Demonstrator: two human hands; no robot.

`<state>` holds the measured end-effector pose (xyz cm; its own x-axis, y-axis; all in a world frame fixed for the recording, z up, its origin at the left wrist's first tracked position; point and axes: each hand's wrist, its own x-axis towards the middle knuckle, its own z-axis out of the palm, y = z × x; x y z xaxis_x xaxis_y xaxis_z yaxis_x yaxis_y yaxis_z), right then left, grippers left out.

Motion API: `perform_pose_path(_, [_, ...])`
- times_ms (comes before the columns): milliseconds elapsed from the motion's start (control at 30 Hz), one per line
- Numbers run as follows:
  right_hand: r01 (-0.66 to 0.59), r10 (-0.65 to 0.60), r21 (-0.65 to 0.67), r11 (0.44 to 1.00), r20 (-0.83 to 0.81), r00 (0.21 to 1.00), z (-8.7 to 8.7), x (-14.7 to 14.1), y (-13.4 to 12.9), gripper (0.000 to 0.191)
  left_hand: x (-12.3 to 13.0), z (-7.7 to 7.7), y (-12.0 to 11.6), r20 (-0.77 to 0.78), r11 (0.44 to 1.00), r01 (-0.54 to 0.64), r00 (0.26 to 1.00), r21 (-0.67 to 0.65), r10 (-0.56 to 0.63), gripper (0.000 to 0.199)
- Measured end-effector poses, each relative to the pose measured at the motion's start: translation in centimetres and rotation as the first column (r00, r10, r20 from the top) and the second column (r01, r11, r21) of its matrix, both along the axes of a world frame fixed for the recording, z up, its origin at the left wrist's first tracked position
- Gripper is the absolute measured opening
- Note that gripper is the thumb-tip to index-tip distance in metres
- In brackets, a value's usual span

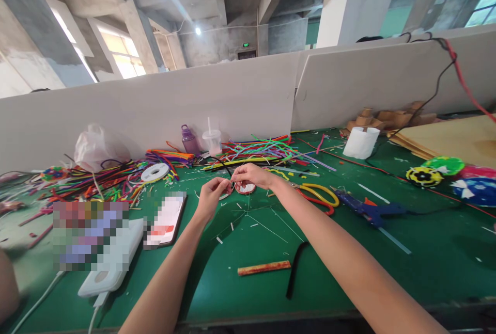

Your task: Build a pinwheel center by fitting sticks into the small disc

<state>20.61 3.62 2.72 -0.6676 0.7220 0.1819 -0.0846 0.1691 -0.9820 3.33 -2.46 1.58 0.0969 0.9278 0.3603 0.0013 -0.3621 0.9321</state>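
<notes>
My left hand (212, 195) and my right hand (253, 175) meet over the middle of the table, fingers pinched together. A thin black pipe cleaner (221, 162) rises from between them and arcs away to the left. Both hands appear to grip its near end, though the fingertips cover the exact hold. Under the hands lies a small round white piece with a red rim (247, 188). Scissors with yellow and red handles (320, 195) rest to the right of my right hand. A blue glue gun (368, 209) lies farther right.
Coloured pipe cleaners (256, 149) lie heaped along the white partition (174, 101). A phone (166, 220) and a white power bank (116, 261) are at left. A brown stick (264, 268) and black strip (296, 269) lie in front. Cables cross the right side.
</notes>
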Motion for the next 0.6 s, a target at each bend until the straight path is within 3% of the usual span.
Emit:
perform_pose_path(200, [0.083, -0.083, -0.047, 0.995, -0.009, 0.996, 0.8, -0.4, -1.0, 0.017, 0.1, 0.1, 0.0, -0.021, 0.995, -0.085, 0.996, 0.059, 0.087, 0.026])
perform_pose_path(400, [0.127, -0.124, -0.021, 0.992, 0.100, 0.987, 1.4, -0.7, -1.6, 0.013, 0.4, -0.1, -0.1, -0.117, 0.980, -0.144, 0.980, 0.135, 0.160, 0.022])
perform_pose_path(600, [0.207, -0.206, 0.011, 0.978, 0.161, 0.965, 1.4, -1.1, -1.7, 0.016, 0.3, -0.4, -0.2, -0.147, 0.980, -0.104, 0.981, 0.168, 0.129, 0.021])
